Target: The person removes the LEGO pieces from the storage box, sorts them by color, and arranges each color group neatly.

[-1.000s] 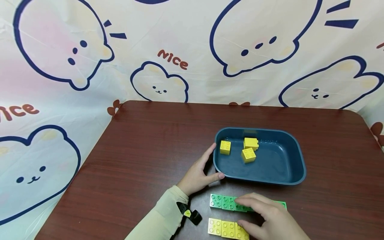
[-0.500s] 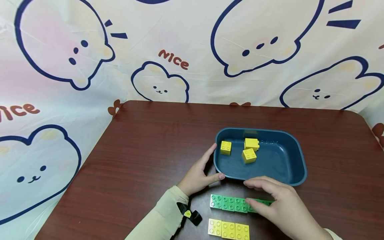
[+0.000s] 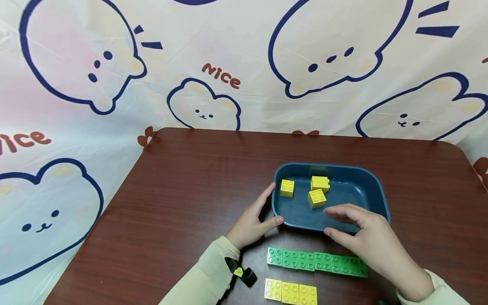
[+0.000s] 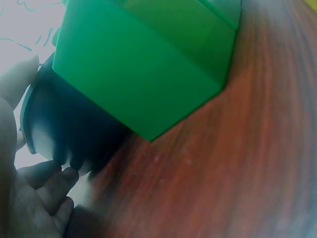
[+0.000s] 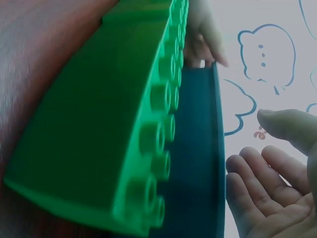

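Head view: tray [image 3: 354,192] touches outspread left grip [image 3: 248,224], partly behind unclenched, empty right grip [image 3: 372,235].

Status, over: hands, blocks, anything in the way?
Left hand touching blue tray's left end; right hand empty. Three yellow blocks inside; green row, yellow row nearer the person. Right hand partly hides tray's near edge.

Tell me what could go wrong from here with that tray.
The right hand is at the near edge of the tray; dipping in might knock the loose yellow bricks inside. The left hand touches only the tray's left end, so a bump could swivel it. The green row lies close to the right hand, which may brush it.
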`<control>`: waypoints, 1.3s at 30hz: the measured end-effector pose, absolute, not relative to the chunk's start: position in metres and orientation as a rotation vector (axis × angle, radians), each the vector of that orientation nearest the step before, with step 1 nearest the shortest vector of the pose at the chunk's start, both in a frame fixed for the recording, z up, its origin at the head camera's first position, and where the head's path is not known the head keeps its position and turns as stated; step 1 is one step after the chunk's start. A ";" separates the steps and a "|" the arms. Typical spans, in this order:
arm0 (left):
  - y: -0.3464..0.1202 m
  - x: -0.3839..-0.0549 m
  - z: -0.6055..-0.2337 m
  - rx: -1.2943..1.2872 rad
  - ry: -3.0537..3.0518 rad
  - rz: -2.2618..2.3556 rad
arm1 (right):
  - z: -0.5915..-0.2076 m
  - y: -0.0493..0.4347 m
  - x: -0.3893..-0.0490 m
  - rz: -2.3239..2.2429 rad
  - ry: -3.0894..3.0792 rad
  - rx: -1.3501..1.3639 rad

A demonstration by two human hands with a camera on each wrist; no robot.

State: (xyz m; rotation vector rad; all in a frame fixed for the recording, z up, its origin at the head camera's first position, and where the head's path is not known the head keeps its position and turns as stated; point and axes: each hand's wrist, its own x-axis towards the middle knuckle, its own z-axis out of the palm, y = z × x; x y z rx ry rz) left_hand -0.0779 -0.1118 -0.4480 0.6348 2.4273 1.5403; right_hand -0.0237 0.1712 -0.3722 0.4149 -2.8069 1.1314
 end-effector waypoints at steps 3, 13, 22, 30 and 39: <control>-0.112 -0.078 -0.448 0.646 2.427 1.547 | -0.372 0.175 -0.030 1.142 -2.814 0.405; -0.112 -0.078 -0.447 0.636 2.425 1.550 | -0.377 0.191 -0.054 1.158 -2.824 0.384; -0.112 -0.078 -0.448 0.640 2.425 1.563 | -0.381 0.198 -0.077 1.205 -2.900 0.336; -0.112 -0.078 -0.449 0.650 2.425 1.569 | -0.385 0.201 -0.093 1.241 -2.954 0.288; -0.111 -0.078 -0.449 0.645 2.418 1.568 | -0.391 0.198 -0.105 1.216 -3.003 0.273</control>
